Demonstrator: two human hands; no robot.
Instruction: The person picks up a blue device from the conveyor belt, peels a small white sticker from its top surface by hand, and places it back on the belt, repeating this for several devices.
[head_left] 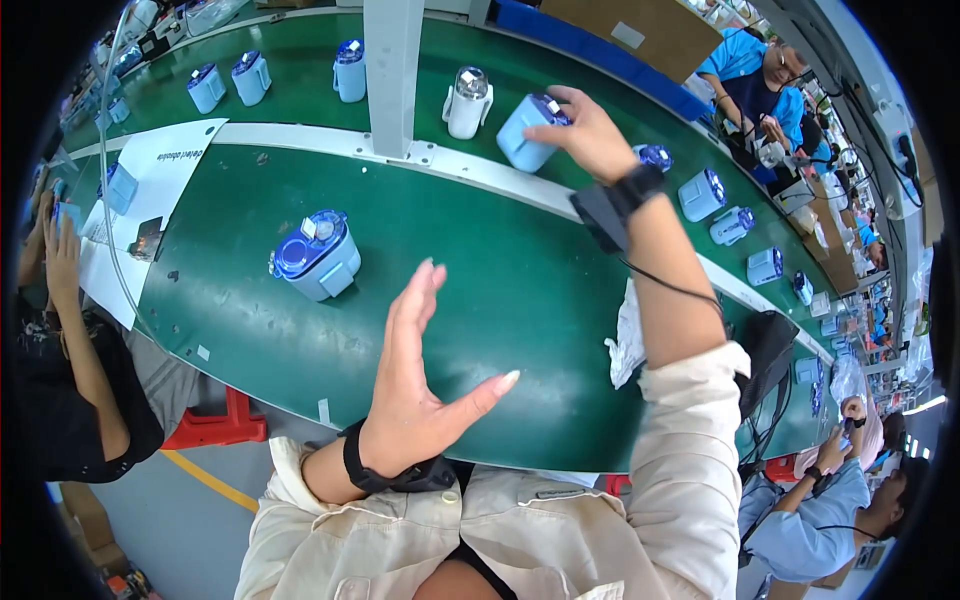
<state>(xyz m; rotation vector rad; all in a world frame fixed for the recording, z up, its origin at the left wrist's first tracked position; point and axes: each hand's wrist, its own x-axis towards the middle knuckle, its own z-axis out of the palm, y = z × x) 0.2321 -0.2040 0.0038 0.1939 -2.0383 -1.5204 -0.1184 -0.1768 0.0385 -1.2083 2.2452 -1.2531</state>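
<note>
My right hand (585, 130) reaches to the far side of the table. Its thumb and fingers are around the top of a light blue container with a dark blue lid (525, 135), which is slightly tilted. My left hand (415, 370) hovers over the near middle of the green tabletop, thumb and fingers apart, with nothing in it. Left of it stands a similar light blue container (325, 262) with a clear dark blue lid and a small white piece on top. Beyond the divider rail is a white container with a clear dome top (467, 103), left of the one I hold.
A grey post (390, 80) rises from the white rail (480, 173). More blue containers (702, 195) line the far green strip. A crumpled white cloth (627, 335) lies by my right forearm, near a black bag (765, 355). People work on both sides; a white sheet (150, 190) lies left.
</note>
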